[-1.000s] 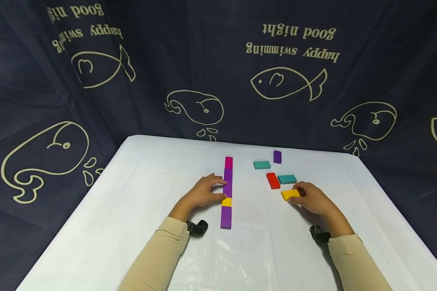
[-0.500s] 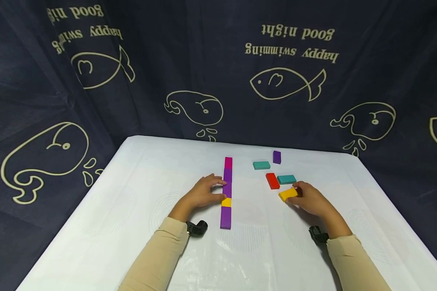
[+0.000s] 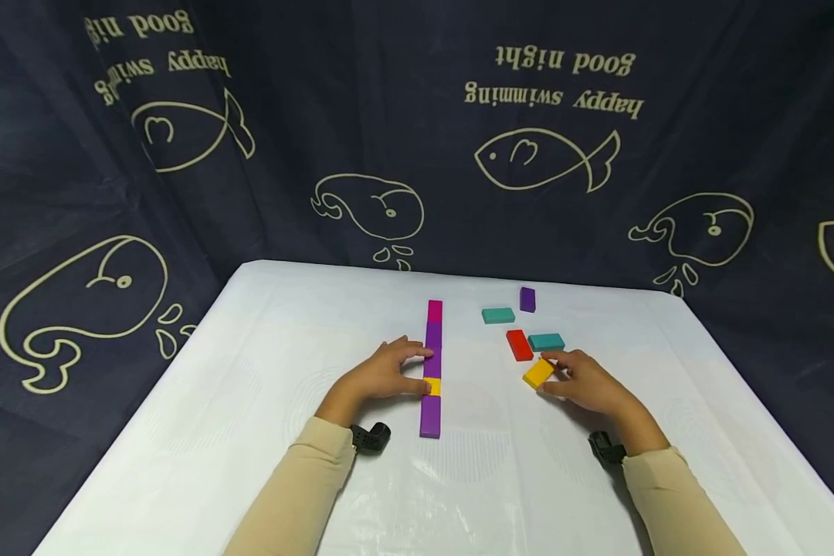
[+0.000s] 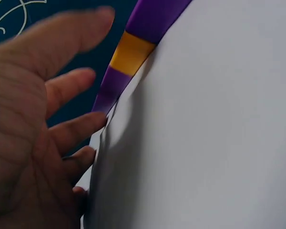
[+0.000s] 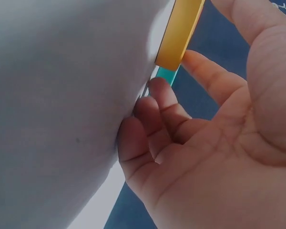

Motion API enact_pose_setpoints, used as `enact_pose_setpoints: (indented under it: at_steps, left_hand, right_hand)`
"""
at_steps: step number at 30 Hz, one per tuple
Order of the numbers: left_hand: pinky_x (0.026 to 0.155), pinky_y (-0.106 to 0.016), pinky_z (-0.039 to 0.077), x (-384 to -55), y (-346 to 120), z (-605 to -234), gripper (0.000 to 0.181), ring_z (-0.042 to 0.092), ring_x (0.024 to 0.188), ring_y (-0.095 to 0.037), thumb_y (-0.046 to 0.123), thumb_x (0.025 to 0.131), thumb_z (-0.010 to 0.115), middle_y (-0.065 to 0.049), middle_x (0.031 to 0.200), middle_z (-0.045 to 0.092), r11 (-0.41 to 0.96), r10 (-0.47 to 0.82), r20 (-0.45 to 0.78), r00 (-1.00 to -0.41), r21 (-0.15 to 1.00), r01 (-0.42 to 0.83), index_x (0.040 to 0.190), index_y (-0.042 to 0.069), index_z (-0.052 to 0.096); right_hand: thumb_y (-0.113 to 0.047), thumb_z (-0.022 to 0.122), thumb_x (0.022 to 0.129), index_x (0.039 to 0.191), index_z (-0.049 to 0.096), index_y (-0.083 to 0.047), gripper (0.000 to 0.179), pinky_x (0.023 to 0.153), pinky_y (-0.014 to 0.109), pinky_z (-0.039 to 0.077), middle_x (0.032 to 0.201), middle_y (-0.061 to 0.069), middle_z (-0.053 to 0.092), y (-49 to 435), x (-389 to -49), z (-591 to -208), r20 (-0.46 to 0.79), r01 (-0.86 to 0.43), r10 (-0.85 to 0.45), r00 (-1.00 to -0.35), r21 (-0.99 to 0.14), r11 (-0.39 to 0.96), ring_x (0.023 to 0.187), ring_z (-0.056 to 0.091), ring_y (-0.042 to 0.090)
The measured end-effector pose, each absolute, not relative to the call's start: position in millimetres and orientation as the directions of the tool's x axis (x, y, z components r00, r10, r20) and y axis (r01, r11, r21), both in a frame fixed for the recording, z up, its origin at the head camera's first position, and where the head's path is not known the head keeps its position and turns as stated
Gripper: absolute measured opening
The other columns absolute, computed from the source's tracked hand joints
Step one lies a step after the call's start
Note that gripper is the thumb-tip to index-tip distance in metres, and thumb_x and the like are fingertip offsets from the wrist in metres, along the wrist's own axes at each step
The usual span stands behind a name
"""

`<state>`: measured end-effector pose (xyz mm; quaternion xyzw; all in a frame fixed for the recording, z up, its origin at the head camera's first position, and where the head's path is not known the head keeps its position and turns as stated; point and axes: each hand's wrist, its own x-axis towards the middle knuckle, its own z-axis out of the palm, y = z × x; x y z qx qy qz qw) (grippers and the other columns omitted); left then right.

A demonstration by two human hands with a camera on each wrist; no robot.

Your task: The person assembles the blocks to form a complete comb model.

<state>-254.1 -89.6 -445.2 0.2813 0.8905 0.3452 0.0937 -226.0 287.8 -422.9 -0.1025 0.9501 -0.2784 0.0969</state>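
Note:
A straight row of flat rectangular blocks lies on the white table: a magenta block (image 3: 435, 311) at the far end, two purple ones, a short yellow block (image 3: 435, 383) and a purple block (image 3: 430, 418) nearest. My left hand (image 3: 381, 374) is at the row's left side, thumb and index tips touching or very near it; the left wrist view shows its fingers spread. Right of the row, my right hand (image 3: 589, 381) pinches a loose yellow block (image 3: 537, 374) between thumb and index finger. That block stands slanted, and its edge shows large in the right wrist view.
Just beyond the right hand lie a red block (image 3: 520, 345) and a teal block (image 3: 546, 342). Farther back are another teal block (image 3: 498, 315) and a small purple block (image 3: 527, 300). A dark printed curtain (image 3: 452, 224) hangs behind the table.
The right hand has moved slightly left, and the loose yellow block has shifted left and turned more slanted. My left hand stays nearly in place by the row.

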Motion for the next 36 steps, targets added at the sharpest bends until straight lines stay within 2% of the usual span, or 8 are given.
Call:
enact_pose_setpoints:
  at_steps: [6,13,21,28,36]
  left_hand:
    - [0.119,-0.057,0.003,-247.6,-93.1,-443.4,0.072,0.015,0.15,-0.032,0.037,0.078,0.081,-0.01,0.155,0.038,0.629,0.608,-0.033,-0.793,0.629,0.457,0.143,0.019,0.055]
    - [0.12,-0.055,0.002,-247.0,-94.0,-445.7,0.071,0.014,0.15,-0.032,0.037,0.079,0.081,-0.01,0.156,0.038,0.623,0.603,-0.021,-0.798,0.637,0.454,0.142,0.018,0.056]
    - [0.12,-0.052,0.001,-246.8,-93.6,-447.1,0.07,0.013,0.15,-0.03,0.037,0.079,0.081,-0.008,0.156,0.038,0.619,0.595,-0.013,-0.804,0.645,0.448,0.142,0.019,0.056]
    - [0.12,-0.051,0.001,-246.3,-93.6,-446.5,0.07,0.013,0.151,-0.03,0.037,0.079,0.081,-0.008,0.156,0.038,0.618,0.592,-0.009,-0.806,0.646,0.447,0.141,0.019,0.056]
    - [0.12,-0.052,0.001,-245.9,-93.5,-447.7,0.07,0.014,0.15,-0.03,0.037,0.079,0.081,-0.008,0.156,0.038,0.619,0.591,-0.008,-0.807,0.646,0.447,0.142,0.019,0.056]
  right_hand:
    - [-0.029,0.078,0.085,0.139,0.053,-0.001,0.066,0.089,0.056,0.051,0.115,0.021,0.055,285.5,-226.2,-421.7,-0.113,-0.16,-0.257,-0.96,-0.532,0.831,0.105,0.051,0.036]
    - [-0.025,0.076,0.086,0.139,0.052,0.002,0.064,0.085,0.05,0.053,0.113,0.019,0.058,284.2,-230.5,-422.9,-0.094,-0.202,-0.29,-0.952,-0.519,0.831,0.098,0.053,0.032]
    - [-0.027,0.076,0.086,0.137,0.05,0.007,0.066,0.099,0.057,0.046,0.124,0.024,0.057,282.3,-231.8,-423.3,-0.111,-0.167,-0.264,-0.958,-0.533,0.83,0.108,0.055,0.035]
    - [-0.026,0.077,0.085,0.133,0.051,0.009,0.064,0.103,0.058,0.042,0.127,0.026,0.056,281.5,-232.3,-424.1,-0.092,-0.173,-0.257,-0.962,-0.526,0.833,0.11,0.054,0.036]
    - [-0.027,0.077,0.085,0.135,0.052,0.005,0.064,0.103,0.06,0.041,0.135,0.028,0.052,283.8,-230.7,-426.8,-0.103,-0.134,-0.223,-0.969,-0.539,0.831,0.115,0.053,0.041]
